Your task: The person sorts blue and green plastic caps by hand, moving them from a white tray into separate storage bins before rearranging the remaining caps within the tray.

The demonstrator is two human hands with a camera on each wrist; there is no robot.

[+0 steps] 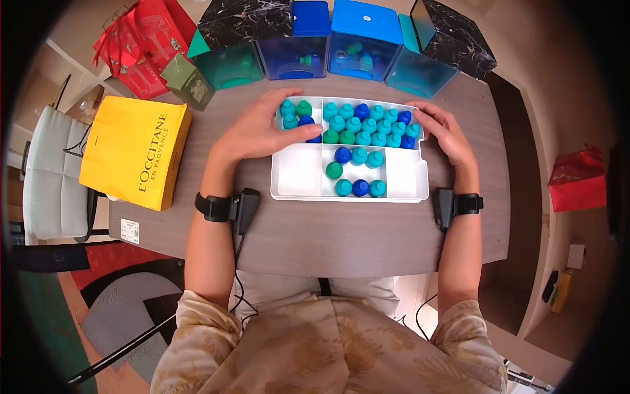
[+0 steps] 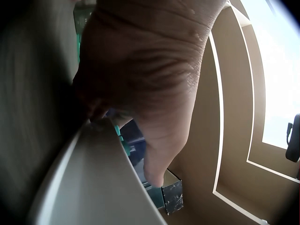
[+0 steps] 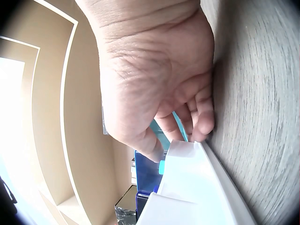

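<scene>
A white divided tray (image 1: 298,174) (image 2: 105,173) (image 3: 187,164) lies on the table. Small teal, blue and green bottles fill its upper right section; several stand in the upper left one. The lower middle compartment holds three bottles along its top, a green bottle (image 1: 333,171) at its left, and three along its bottom. My left hand (image 1: 259,131) (image 2: 140,70) grips the tray's upper left end, thumb reaching over the bottles. At the upper right corner my right hand (image 1: 453,136) (image 3: 150,75) holds the tray between thumb and fingers, some fingertips hidden in the head view.
Translucent bins, one with a bright blue lid (image 1: 367,21), stand along the table's back edge, some with bottles inside. A yellow box (image 1: 125,151) and a small green box (image 1: 188,82) are at the left, near a red bag (image 1: 141,49). Marbled black boxes (image 1: 246,23) sit behind.
</scene>
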